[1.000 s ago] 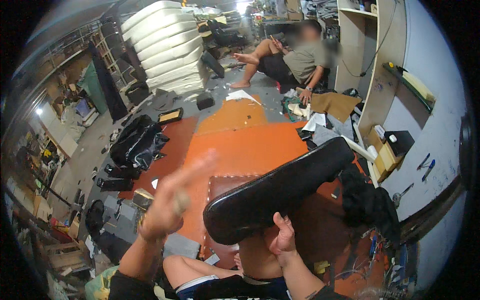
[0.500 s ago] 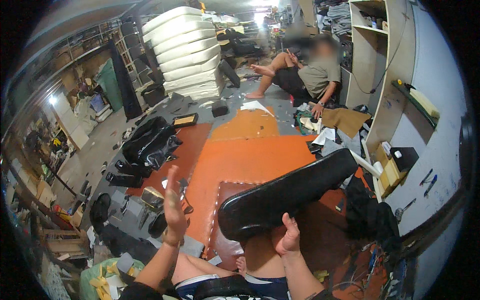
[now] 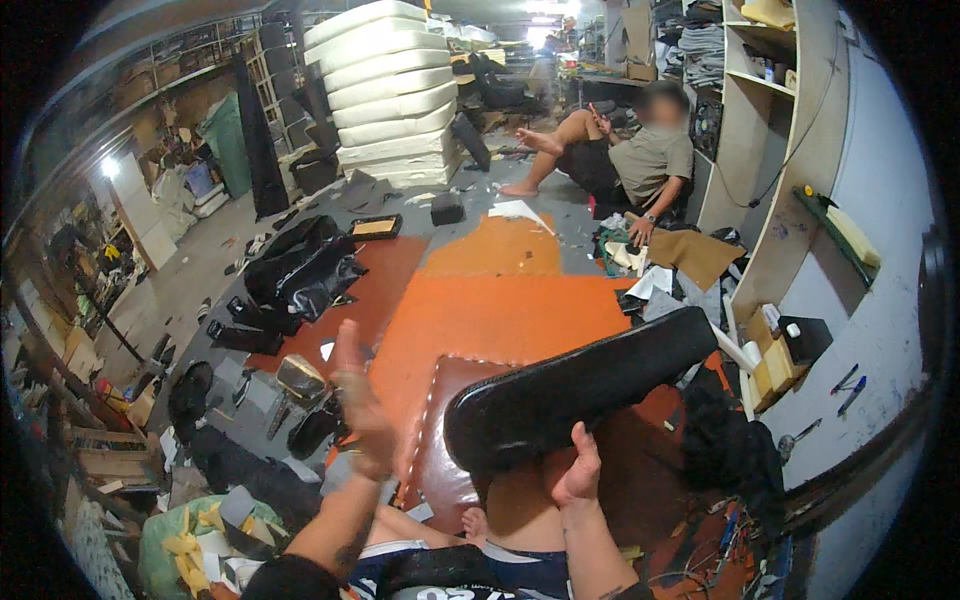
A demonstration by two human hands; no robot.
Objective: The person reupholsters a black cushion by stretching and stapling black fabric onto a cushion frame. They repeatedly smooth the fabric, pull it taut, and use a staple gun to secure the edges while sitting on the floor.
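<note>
A long black padded cushion (image 3: 590, 385), glossy and rounded at its near end, lies slantwise in front of me above my bent leg. My right hand (image 3: 577, 475) is at its lower edge, thumb pointing up; the other fingers go out of sight beneath the cushion and appear to support it. My left hand (image 3: 362, 415) is raised to the left of the cushion, apart from it. Its fingers are stretched out, a little blurred, with nothing in them.
Orange-brown sheeting (image 3: 490, 315) covers the floor ahead. Black upholstery pieces (image 3: 305, 270) lie at left. White foam slabs (image 3: 385, 95) are stacked far off. Another person (image 3: 645, 160) sits at the back right beside scraps. A shelf (image 3: 765, 150) and wall stand right; a scrap bag (image 3: 165, 550) sits near left.
My left hand has tilted and shifted slightly right and down, nearer the cushion. The cushion and my right hand keep nearly the same pose. The whole view has shifted slightly.
</note>
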